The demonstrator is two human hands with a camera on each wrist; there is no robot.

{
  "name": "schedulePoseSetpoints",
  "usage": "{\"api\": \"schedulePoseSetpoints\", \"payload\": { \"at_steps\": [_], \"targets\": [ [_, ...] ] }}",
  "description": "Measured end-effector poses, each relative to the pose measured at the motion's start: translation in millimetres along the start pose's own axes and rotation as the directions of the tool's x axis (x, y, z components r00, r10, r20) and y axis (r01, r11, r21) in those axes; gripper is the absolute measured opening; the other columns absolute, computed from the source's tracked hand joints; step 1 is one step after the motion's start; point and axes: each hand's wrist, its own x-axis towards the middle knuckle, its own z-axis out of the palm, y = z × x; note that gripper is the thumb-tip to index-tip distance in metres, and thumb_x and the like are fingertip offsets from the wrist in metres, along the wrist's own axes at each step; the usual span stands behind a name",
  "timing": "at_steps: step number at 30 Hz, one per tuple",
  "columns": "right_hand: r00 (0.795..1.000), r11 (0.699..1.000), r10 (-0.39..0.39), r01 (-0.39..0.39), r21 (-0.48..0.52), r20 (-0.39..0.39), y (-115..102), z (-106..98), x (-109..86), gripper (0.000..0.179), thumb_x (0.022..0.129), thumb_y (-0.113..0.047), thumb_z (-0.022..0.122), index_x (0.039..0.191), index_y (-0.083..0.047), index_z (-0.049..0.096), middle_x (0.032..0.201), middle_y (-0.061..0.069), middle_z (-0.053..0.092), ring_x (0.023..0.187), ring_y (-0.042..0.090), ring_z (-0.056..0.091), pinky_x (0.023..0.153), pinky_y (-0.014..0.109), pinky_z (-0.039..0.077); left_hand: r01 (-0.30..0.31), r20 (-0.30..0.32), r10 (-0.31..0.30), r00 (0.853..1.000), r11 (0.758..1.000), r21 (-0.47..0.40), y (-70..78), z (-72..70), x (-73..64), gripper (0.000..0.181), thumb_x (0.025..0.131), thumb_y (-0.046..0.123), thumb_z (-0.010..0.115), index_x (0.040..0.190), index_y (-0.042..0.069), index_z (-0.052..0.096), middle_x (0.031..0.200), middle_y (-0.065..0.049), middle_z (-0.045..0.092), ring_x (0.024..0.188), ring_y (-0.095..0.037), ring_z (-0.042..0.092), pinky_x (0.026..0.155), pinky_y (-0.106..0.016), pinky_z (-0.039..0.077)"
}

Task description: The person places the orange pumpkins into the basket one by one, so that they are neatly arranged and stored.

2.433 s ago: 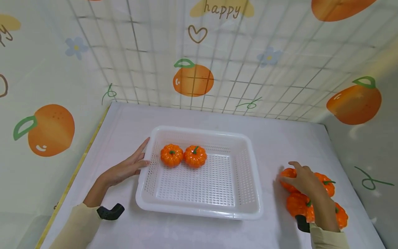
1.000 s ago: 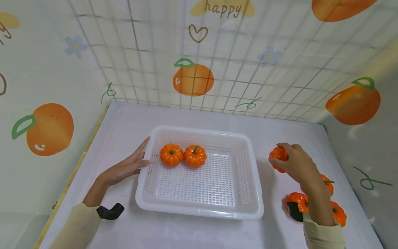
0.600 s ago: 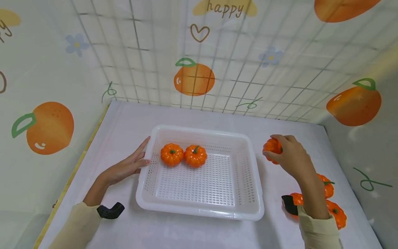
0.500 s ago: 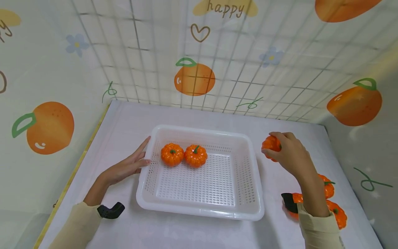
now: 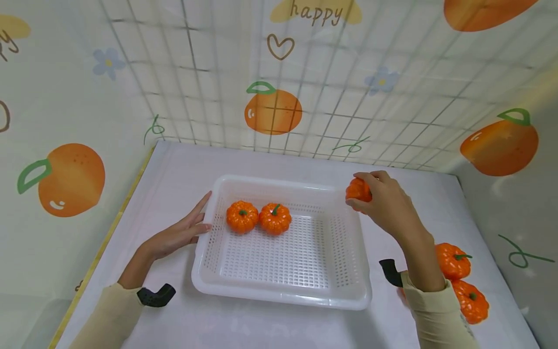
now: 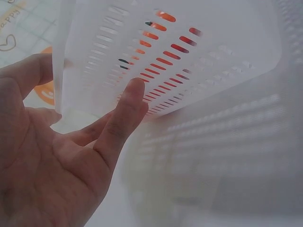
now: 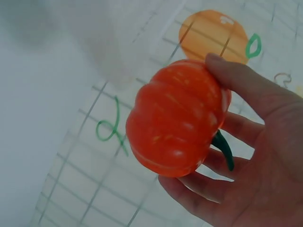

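Note:
My right hand (image 5: 387, 202) grips a small orange toy pumpkin (image 5: 358, 189) at the basket's far right corner. In the right wrist view, thumb and fingers close round that pumpkin (image 7: 177, 118), its green stem towards the palm. The white plastic basket (image 5: 279, 299) has slotted walls, and two more pumpkins, one at left (image 5: 242, 217) and one beside it (image 5: 275, 219), sit in its far left part. My left hand (image 5: 176, 236) touches the basket's left side with fingers extended. Seen from the left wrist, the fingers (image 6: 128, 101) lie against the outer wall.
Right of the basket, an upper pumpkin (image 5: 453, 261) and a lower one (image 5: 472, 301) lie on the white table (image 5: 261, 329); the right forearm mostly hides another. A wire grid (image 5: 322, 121) behind fruit-printed sheeting stands at the back.
My right hand has picked a pumpkin from the right-hand group and carried it up and left to the basket's far right corner. My left hand has stayed at the basket's side.

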Motion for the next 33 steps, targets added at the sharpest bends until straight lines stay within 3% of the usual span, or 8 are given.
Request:
{"api": "schedulePoseSetpoints", "payload": {
  "at_steps": [8,18,33],
  "targets": [
    [0.997,0.997,-0.074,0.074,0.003,0.016,-24.0,12.3,8.6,0.063,0.089,-0.027,0.076,0.143,-0.008,0.049,0.138,0.026,0.046,0.109,0.045,0.05,0.079,0.058,0.055,0.005,-0.001,-0.005,1.0,1.0,-0.007,1.6,0.1,1.0,0.079,0.103,0.031,0.055,0.152,0.059,-0.001,0.164,-0.004,0.013,0.14,-0.032,0.037,0.11,-0.059,0.034],
    [0.983,0.984,-0.173,0.174,-0.025,0.055,-46.0,41.9,16.9,0.06,0.086,-0.027,0.08,0.134,-0.005,0.053,0.131,0.023,0.052,0.102,0.039,0.056,0.077,0.05,0.058,0.0,0.001,0.0,1.0,1.0,-0.003,-0.9,-0.7,0.5,0.079,0.103,0.031,0.054,0.152,0.058,-0.002,0.163,-0.006,0.016,0.139,-0.033,0.039,0.11,-0.06,0.033],
    [0.957,0.973,-0.226,0.231,-0.009,0.183,-55.6,70.4,22.1,0.055,0.082,-0.028,0.083,0.128,-0.009,0.058,0.122,0.016,0.056,0.097,0.033,0.056,0.077,0.041,0.055,-0.007,0.004,0.007,1.0,1.0,0.006,-2.5,-1.6,-0.4,0.078,0.104,0.032,0.052,0.152,0.058,-0.002,0.163,-0.009,0.017,0.137,-0.034,0.041,0.109,-0.06,0.035]
  ]
}}
